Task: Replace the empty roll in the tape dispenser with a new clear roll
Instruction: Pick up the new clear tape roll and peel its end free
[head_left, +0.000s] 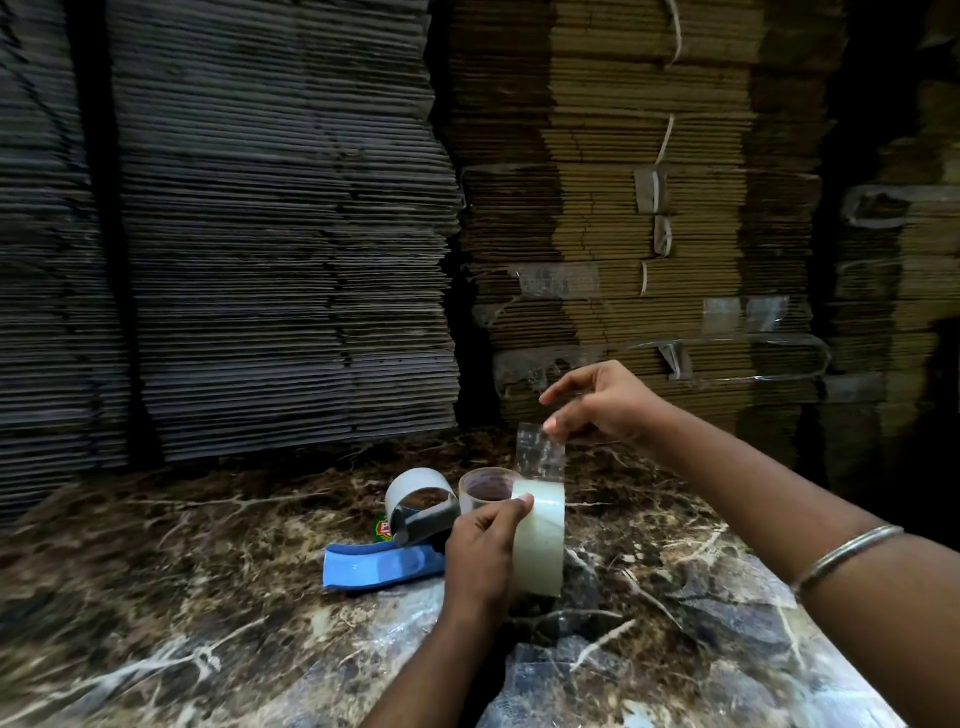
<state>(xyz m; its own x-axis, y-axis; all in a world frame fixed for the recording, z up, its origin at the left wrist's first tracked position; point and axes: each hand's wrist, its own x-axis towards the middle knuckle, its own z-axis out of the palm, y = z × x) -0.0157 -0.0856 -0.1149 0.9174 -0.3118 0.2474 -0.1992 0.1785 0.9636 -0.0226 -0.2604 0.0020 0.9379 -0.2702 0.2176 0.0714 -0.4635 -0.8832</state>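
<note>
Cardboard stacks (597, 208) fill 12 o'clock. Marble table (208, 597) w/ tape dispenser (384, 561) at 9 o'clock of new roll (540, 540). Left hand (480, 561) fingers curled round roll, steadying it; right hand (602, 400) pinches tape end (540, 452), prob. for threading.

Left hand (480, 551) grips the clear tape roll (540, 538) upright above the marbled counter (208, 597), while the right hand (597, 400) pinches the loose tape end (540, 452) pulled up off it. Just behind the left hand lies the blue-handled tape dispenser (384, 564) carrying its empty roll (421, 493), a small clear cup (485, 491) beside it. Stacked flat cardboard (597, 208) fills the background.
</note>
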